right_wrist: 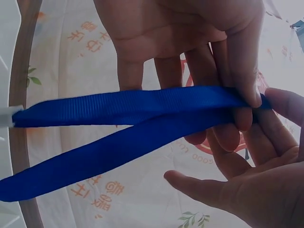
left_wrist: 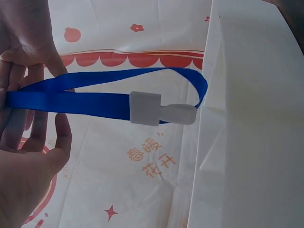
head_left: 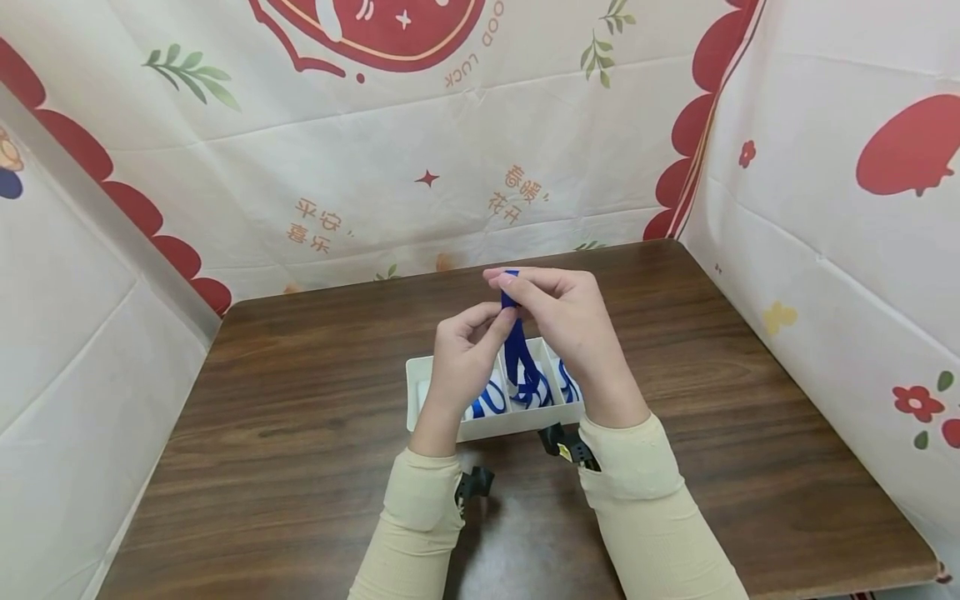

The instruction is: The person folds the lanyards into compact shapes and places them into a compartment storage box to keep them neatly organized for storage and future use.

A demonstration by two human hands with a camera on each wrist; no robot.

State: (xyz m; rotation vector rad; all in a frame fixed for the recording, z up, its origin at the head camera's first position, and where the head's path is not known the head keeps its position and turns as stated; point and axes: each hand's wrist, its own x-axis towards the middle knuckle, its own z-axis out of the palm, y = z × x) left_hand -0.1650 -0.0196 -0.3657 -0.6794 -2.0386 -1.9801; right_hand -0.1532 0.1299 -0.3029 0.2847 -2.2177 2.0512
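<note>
A blue lanyard (head_left: 516,346) hangs between both hands over a white divided tray (head_left: 495,427). My left hand (head_left: 463,358) pinches its strap with thumb and fingers. Slightly higher, my right hand (head_left: 577,325) grips the top end of the same strap. In the left wrist view, a white plastic clip (left_wrist: 145,108) sits at the lanyard's lower end, beside a loop of ribbon. Two lengths of blue strap (right_wrist: 95,110) spread apart below the fingers in the right wrist view. More blue-and-white lanyards (head_left: 489,402) lie in the tray's compartments, partly hidden by the hands.
The tray stands on a dark brown wooden table (head_left: 300,433), which extends to both sides of it. White printed cloth (head_left: 375,150) with red scalloped borders hangs behind the table and along its sides. Black wrist camera straps (head_left: 474,483) sit at the cuffs.
</note>
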